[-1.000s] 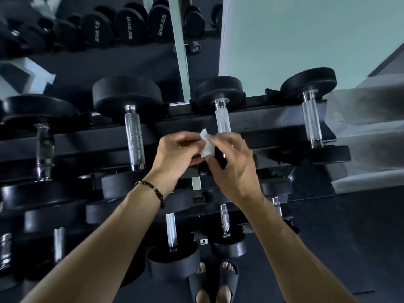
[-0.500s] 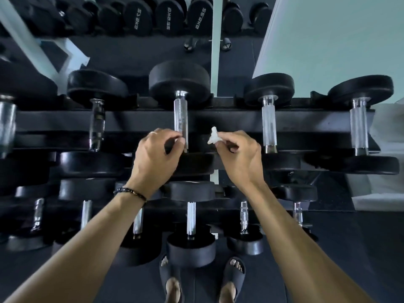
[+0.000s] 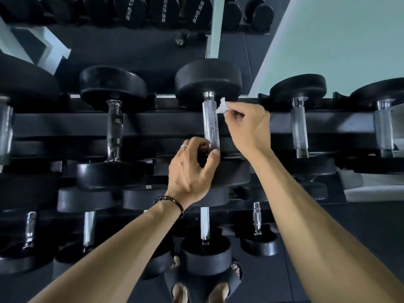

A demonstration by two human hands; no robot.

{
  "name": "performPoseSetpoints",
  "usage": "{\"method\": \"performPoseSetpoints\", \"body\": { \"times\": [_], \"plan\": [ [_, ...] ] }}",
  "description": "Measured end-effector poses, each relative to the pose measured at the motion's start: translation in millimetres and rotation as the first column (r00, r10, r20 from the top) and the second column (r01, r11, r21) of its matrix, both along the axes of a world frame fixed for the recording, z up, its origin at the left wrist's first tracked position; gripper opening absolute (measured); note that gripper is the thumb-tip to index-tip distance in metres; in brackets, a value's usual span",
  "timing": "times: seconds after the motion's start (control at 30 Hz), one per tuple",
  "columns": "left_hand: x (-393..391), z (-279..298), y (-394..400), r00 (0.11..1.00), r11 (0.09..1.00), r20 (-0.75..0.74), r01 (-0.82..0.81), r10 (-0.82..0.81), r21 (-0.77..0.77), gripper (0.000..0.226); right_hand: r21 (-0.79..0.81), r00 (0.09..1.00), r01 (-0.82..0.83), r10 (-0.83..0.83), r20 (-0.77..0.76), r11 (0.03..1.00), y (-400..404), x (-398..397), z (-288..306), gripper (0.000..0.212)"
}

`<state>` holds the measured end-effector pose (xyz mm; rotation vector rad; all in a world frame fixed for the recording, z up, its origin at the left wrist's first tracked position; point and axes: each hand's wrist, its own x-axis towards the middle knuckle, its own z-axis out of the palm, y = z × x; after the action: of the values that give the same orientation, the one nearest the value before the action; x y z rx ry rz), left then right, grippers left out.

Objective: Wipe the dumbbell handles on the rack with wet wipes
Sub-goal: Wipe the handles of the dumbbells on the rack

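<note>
head view: right hand (image 3: 249, 127) pinches wipe (image 3: 222, 107) beside handle (image 3: 210, 124); left hand (image 3: 191, 171) grips its base.

Dim, bluish light — chrome glints, edges bowed by the wide lens.

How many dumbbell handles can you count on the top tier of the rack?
5: far-left handle, second handle, middle handle gripped by the left hand, fourth handle, far-right handle. More may lie beyond the frame edges.
</note>
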<state>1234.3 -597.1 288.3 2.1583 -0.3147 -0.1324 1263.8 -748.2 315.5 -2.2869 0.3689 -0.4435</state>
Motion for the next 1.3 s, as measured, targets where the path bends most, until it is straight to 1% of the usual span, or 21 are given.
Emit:
{"method": "performPoseSetpoints", "body": {
  "times": [0.07, 0.17, 0.27, 0.3, 0.37, 0.4, 0.47, 0.53, 0.63, 0.7, 0.77, 0.8, 0.83, 0.9, 1.0, 1.07, 1.1, 1.17, 1.23, 1.27, 1.3],
  "plan": [
    [0, -1, 1, 1.0, 1.0, 0.001, 0.005, -0.005, 0.008, 0.045, -0.085, 0.999, -0.05, 0.051, 0.001, 0.995, 7, 13, -4, 0.016],
    [1, -3, 3, 1.0, 1.0, 0.003, 0.005, -0.005, 0.014, 0.047, -0.139, 0.996, -0.087, 0.087, -0.005, 0.986, 12, 21, -12, 0.022],
    [1, -4, 4, 1.0, 1.0, 0.004, -0.004, 0.004, -0.007, 0.048, -0.185, 0.982, -0.182, 0.171, -0.073, 0.966, 8, 1, -11, 0.024],
    [2, -5, 4, 1.0, 1.0, 0.004, -0.004, 0.004, -0.01, 0.048, -0.159, 0.972, -0.217, 0.199, -0.126, 0.963, 4, -8, -9, 0.021],
    [1, -5, 4, 1.0, 1.0, 0.01, -0.009, 0.009, -0.015, 0.048, -0.054, 0.943, -0.258, 0.239, -0.23, 0.965, -2, -18, -3, 0.018],
    [1, -5, 4, 1.0, 1.0, 0.012, -0.013, 0.014, -0.017, 0.047, -0.028, 0.941, -0.252, 0.238, -0.238, 0.967, -3, -17, 0, 0.018],
    [1, -5, 3, 1.0, 1.0, 0.015, -0.021, 0.021, -0.018, 0.046, -0.029, 0.971, -0.201, 0.195, -0.136, 0.979, -2, -2, 3, 0.016],
    [0, -6, 3, 0.999, 0.999, 0.017, -0.03, 0.031, -0.023, 0.044, -0.027, 0.993, -0.113, 0.113, -0.021, 0.993, 3, 21, 2, 0.016],
    [1, -6, 3, 0.999, 0.999, 0.014, -0.037, 0.037, -0.034, 0.041, -0.038, 1.0, 0.004, -0.003, 0.018, 0.999, 13, 36, -2, 0.015],
    [0, -7, 3, 0.999, 0.998, 0.018, -0.044, 0.044, -0.039, 0.04, -0.065, 0.998, -0.041, 0.038, -0.045, 0.997, 12, 20, -2, 0.013],
    [-1, -6, 3, 0.998, 0.997, 0.02, -0.054, 0.055, -0.046, 0.041, -0.056, 0.975, -0.152, 0.14, -0.172, 0.987, 7, -4, 1, 0.012],
    [-1, -6, 3, 0.998, 0.997, 0.019, -0.057, 0.058, -0.047, 0.041, -0.037, 0.96, -0.195, 0.183, -0.21, 0.98, 4, -11, 2, 0.012],
    [-2, -5, 3, 0.998, 0.997, 0.018, -0.062, 0.063, -0.047, 0.042, -0.03, 0.953, -0.222, 0.211, -0.216, 0.975, 1, -13, 3, 0.013],
    [-2, -5, 2, 0.997, 0.996, 0.016, -0.074, 0.075, -0.05, 0.04, -0.046, 0.967, -0.205, 0.194, -0.168, 0.978, -1, 1, 3, 0.013],
    [-2, -3, 1, 0.995, 0.994, 0.008, -0.096, 0.097, -0.058, 0.037, -0.047, 0.991, -0.129, 0.127, -0.049, 0.991, 2, 27, 1, 0.011],
    [-3, -3, 1, 0.995, 0.993, 0.006, -0.103, 0.103, -0.059, 0.035, -0.04, 0.991, -0.131, 0.131, -0.02, 0.99, 1, 27, -2, 0.009],
    [-3, -4, 1, 0.994, 0.993, 0.008, -0.105, 0.105, -0.06, 0.034, -0.041, 0.986, -0.16, 0.158, -0.047, 0.986, -2, 21, -2, 0.009],
    [-3, -5, 1, 0.994, 0.992, 0.013, -0.11, 0.111, -0.064, 0.034, -0.011, 0.947, -0.271, 0.264, -0.184, 0.963, -10, 1, 0, 0.014],
    [-3, -6, 2, 0.993, 0.992, 0.024, -0.112, 0.114, -0.065, 0.037, 0.056, 0.839, -0.406, 0.396, -0.373, 0.912, -17, -15, 5, 0.022],
    [-3, -6, 2, 0.993, 0.992, 0.029, -0.113, 0.115, -0.064, 0.039, 0.089, 0.794, -0.447, 0.441, -0.42, 0.89, -20, -17, 6, 0.022],
    [-2, -6, 1, 0.993, 0.991, 0.032, -0.115, 0.117, -0.06, 0.04, 0.099, 0.791, -0.457, 0.455, -0.409, 0.884, -20, -14, 7, 0.02]
  ]
}}
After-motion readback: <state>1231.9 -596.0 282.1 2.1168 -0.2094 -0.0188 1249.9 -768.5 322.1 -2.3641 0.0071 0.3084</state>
